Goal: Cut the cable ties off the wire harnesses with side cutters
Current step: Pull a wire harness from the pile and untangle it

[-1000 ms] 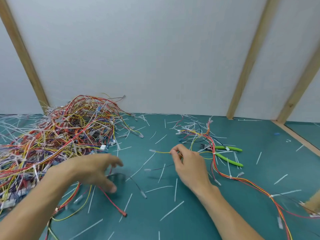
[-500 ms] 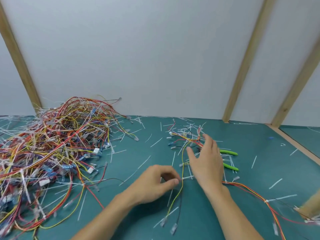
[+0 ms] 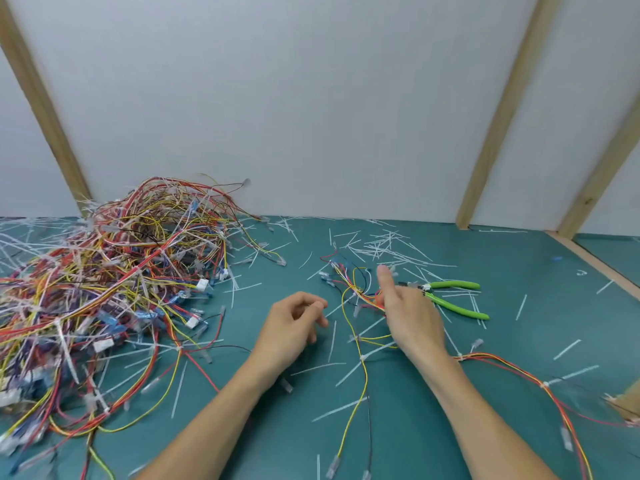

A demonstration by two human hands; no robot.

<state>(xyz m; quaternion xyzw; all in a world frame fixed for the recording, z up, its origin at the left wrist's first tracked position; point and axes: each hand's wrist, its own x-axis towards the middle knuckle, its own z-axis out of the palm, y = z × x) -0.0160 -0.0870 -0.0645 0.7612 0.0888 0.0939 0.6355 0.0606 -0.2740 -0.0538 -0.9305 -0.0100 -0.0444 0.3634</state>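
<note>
A big pile of wire harnesses (image 3: 104, 292) is lying on the left side of the green tabletop (image 3: 519, 258), with red, yellow, blue and white wires all mixed up. Next comes the left hand (image 3: 294, 327), hovering near the middle. Its fingers are curling loosely and its grip is holding nothing. Cut cable ties (image 3: 332, 341) are lying all around as thin white strips.

Just right of it, a small wire harness (image 3: 360, 344) is lying loose — a yellow wire is running toward the person. The right hand (image 3: 412, 317) is over this harness with one finger pointing up and away. Orange wires are showing beside its palm, but I cannot tell if its grip is holding them.

The side cutters (image 3: 450, 296) are lying flat just beside the right hand, on its right. Their long way is going left to right — the dark tip is pointing left at the hand, and the green handles are spreading out to the right. No hand is touching them.
</note>
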